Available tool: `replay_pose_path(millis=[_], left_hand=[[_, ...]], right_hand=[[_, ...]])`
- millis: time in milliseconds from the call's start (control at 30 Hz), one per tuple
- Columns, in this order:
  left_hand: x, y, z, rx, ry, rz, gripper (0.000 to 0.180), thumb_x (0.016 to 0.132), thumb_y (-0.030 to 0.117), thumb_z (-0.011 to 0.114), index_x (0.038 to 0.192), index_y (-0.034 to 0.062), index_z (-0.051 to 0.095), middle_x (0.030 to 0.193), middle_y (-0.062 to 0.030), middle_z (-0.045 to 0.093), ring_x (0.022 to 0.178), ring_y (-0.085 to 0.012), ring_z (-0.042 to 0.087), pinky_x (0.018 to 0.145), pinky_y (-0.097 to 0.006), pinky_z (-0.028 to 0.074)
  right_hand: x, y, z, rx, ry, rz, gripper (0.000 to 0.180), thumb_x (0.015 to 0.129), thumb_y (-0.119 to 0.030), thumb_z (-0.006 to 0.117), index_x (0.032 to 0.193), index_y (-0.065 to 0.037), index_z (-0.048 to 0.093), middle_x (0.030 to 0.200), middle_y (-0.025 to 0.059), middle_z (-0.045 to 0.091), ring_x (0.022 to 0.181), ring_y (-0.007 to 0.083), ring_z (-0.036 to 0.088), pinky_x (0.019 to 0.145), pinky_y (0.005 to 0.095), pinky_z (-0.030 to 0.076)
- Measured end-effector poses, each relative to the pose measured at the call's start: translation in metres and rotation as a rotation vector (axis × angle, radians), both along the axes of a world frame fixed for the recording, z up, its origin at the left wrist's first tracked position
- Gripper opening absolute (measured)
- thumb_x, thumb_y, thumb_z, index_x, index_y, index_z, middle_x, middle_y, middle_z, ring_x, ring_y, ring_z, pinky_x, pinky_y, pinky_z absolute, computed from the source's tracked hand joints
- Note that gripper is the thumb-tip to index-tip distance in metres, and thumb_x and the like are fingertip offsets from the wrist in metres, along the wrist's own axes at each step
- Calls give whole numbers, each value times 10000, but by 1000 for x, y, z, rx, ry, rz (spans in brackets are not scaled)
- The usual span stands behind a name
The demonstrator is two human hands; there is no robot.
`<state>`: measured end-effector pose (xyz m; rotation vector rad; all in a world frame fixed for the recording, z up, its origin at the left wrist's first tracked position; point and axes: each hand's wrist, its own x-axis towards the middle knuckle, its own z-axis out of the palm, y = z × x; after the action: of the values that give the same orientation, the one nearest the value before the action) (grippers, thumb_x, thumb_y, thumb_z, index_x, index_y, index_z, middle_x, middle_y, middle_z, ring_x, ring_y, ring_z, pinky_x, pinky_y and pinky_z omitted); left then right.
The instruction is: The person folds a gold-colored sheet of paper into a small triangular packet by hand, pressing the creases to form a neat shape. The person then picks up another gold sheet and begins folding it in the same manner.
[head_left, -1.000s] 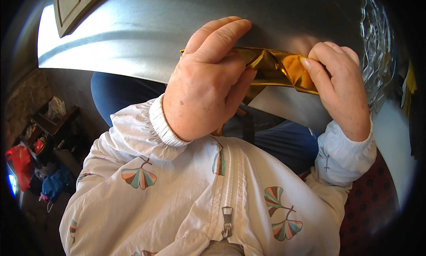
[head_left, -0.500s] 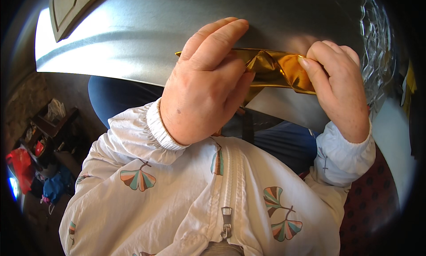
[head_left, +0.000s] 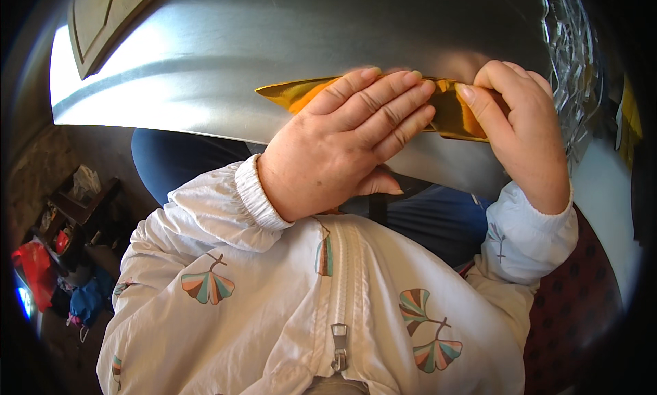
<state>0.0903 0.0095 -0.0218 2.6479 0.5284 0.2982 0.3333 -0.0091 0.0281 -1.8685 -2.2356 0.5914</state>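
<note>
A strip of shiny gold foil (head_left: 287,94) lies along the near part of a smooth metallic table surface (head_left: 226,73), its left end tapering to a point. Across the middle of the foil my left hand (head_left: 342,128) lies flat, fingers stretched toward the upper right and thumb apart below. It hides much of the strip. At the foil's right end my right hand (head_left: 523,121) pinches the edge between thumb and curled fingers.
A pale wooden panel (head_left: 109,18) with a carved line stands at the upper left. Crinkled clear plastic (head_left: 575,73) hangs along the right edge of the table. Lower left, a dark shelf (head_left: 75,210) holds odds and ends beside a red bag (head_left: 33,268).
My left hand has gone from curled fingers at the foil to lying flat over it, farther right. More of the foil's left end shows. My right hand keeps its pinch.
</note>
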Motion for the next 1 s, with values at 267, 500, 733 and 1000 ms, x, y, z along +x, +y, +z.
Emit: replay_pose_path(millis=[267, 500, 733, 1000], left_hand=[[-1, 2, 0, 45, 45, -31, 739, 927, 620, 397, 1440, 96, 489, 1509, -82, 448, 1417, -254, 392, 1182, -417, 258], [0, 1, 2, 60, 76, -33, 756, 911, 630, 409, 1442, 98, 489, 1514, -81, 443, 1417, -248, 392, 1185, -413, 244], [0, 2, 3, 50, 78, -34, 775, 886, 631, 439, 1452, 103, 480, 1518, -80, 437, 1421, -249, 387, 1185, -413, 247], [-1, 3, 4, 46, 82, -42, 779, 871, 623, 465, 1455, 108, 476, 1523, -81, 430, 1422, -254, 386, 1184, -415, 250]], right_hand=[[17, -1, 1, -46, -1, -61, 257, 880, -169, 673, 719, -28, 532, 633, 90, 547, 606, 268, 522, 630, 390, 404], [18, -1, -1, -52, 29, -74, 270, 884, -167, 671, 712, -25, 519, 625, 84, 544, 587, 267, 516, 612, 388, 401], [18, 0, -4, -35, 45, -82, 289, 897, -167, 660, 692, -25, 514, 598, 81, 547, 567, 262, 520, 592, 388, 402], [17, 1, -5, -61, 79, -123, 292, 896, -173, 663, 687, -24, 525, 591, 88, 554, 546, 264, 524, 578, 386, 403]])
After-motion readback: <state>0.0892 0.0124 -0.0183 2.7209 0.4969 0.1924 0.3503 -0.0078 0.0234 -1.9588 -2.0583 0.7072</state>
